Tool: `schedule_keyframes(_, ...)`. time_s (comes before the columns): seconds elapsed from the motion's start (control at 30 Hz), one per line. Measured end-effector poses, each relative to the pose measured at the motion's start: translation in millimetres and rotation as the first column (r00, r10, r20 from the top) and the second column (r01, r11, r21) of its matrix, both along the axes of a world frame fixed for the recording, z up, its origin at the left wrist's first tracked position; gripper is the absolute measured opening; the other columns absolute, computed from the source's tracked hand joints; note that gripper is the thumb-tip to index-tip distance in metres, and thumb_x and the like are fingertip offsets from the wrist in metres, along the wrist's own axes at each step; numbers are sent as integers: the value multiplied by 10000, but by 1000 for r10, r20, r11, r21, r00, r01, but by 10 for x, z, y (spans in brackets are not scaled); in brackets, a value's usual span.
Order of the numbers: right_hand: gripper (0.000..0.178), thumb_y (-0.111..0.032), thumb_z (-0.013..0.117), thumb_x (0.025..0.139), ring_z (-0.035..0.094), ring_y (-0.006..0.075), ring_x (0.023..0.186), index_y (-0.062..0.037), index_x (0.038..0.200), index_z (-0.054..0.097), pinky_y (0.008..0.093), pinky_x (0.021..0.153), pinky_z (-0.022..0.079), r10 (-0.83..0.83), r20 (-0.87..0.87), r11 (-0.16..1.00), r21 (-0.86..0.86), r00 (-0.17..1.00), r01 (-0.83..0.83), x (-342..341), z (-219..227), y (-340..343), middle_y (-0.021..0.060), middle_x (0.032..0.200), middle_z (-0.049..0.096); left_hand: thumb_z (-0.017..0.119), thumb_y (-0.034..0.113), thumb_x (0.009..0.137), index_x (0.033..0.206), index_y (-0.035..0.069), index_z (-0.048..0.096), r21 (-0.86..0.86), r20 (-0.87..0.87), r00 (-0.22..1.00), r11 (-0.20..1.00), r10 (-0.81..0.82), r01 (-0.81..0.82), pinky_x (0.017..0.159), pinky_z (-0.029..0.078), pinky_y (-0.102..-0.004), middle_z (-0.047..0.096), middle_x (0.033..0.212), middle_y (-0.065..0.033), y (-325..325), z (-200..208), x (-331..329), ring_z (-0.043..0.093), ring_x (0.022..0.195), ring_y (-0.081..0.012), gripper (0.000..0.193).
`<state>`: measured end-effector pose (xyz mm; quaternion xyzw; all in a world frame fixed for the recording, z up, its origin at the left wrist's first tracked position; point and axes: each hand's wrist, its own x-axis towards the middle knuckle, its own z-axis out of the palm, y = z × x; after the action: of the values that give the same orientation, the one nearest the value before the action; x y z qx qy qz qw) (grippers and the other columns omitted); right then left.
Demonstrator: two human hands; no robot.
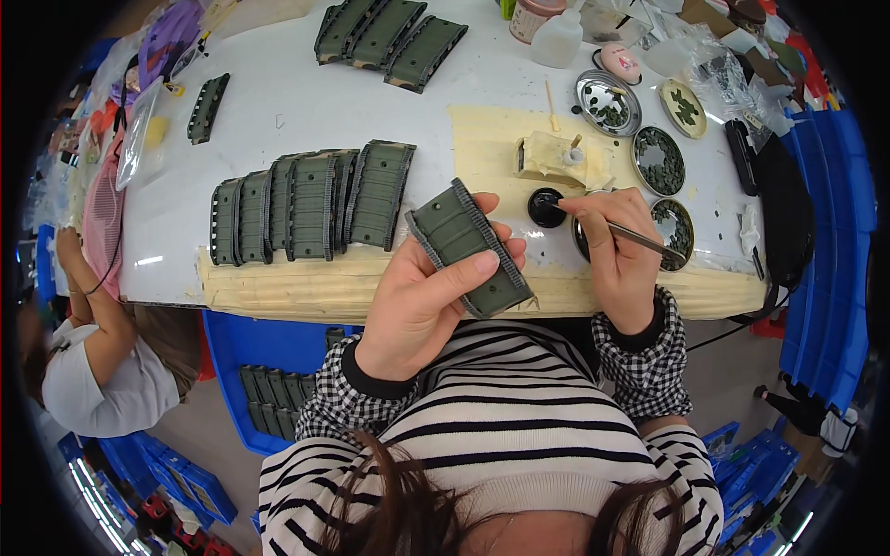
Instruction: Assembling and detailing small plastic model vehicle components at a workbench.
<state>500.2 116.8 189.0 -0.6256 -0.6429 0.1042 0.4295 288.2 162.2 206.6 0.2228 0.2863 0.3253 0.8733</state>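
Note:
My left hand (408,310) is closed around a dark green, slightly curved ribbed piece (456,232) with toothed strips along its two long edges. The thumb lies across its face, and the fingers wrap behind it. My right hand (623,259) pinches what looks like slim metal tweezers (649,243). Their tip is at a small round black pot (546,209), right of the green piece; the fingertips partly hide the tip. Beside this hand stand round dishes (684,243) with small dark green bits, one partly covered by the hand.
Similar green pieces (311,206) stand in a row at left, with more (394,42) at the back. A tape-covered block (561,159) sits behind the pot. More dishes (659,159) line the right. Below the table edge is a blue bin (236,352); another person (111,361) is at far left.

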Motion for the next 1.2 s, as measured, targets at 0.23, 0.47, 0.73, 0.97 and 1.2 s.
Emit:
schedule_keyframes(0.23, 106, -104, 633, 895, 512, 232, 747, -29, 923, 702, 317, 677, 431, 4, 7, 1000, 1, 1000, -4, 7, -8, 3, 80, 848, 676, 526, 51, 954, 1353, 106, 384, 47, -39, 994, 994, 100, -99, 925, 542, -402, 570, 1240, -188, -20, -23, 2, 600, 1120, -259, 428)
schedule_keyframes(0.47, 151, -66, 561, 914, 542, 218, 779, -2, 914, 697, 318, 737, 432, 90, -239, 996, 9, 967, -91, 38, 90, -62, 91, 858, 682, 524, 51, 945, 1331, 83, 400, -44, 7, 984, 983, 179, -178, 895, 564, -383, 550, 1270, -189, 18, -17, -14, 614, 1097, -233, 406)
schedule_keyframes(0.73, 175, -81, 562, 922, 631, 247, 886, 31, 984, 682, 334, 823, 478, 318, -302, 947, 151, 899, -284, -125, 315, -188, 137, 952, 688, 521, 36, 934, 1312, 45, 413, -116, 33, 976, 971, 215, -209, 927, 549, -365, 536, 1280, -192, 17, 0, 52, 613, 1094, -232, 393)
schedule_keyframes(0.97, 174, -85, 576, 927, 647, 242, 927, 33, 1009, 674, 312, 825, 501, 314, -319, 949, 111, 894, -293, -184, 324, -178, 161, 1019, 687, 531, 40, 932, 1302, 38, 428, -145, 37, 976, 968, 214, -206, 929, 542, -355, 533, 1282, -190, 11, 17, 63, 599, 1112, -222, 384)
schedule_keyframes(1.2, 177, -95, 579, 935, 645, 235, 914, 31, 1018, 671, 303, 812, 505, 309, -305, 951, 103, 901, -292, -199, 328, -174, 164, 1017, 685, 537, 41, 930, 1292, 39, 435, -143, 49, 976, 968, 214, -206, 927, 544, -359, 536, 1276, -184, 8, 9, 64, 599, 1112, -223, 376)
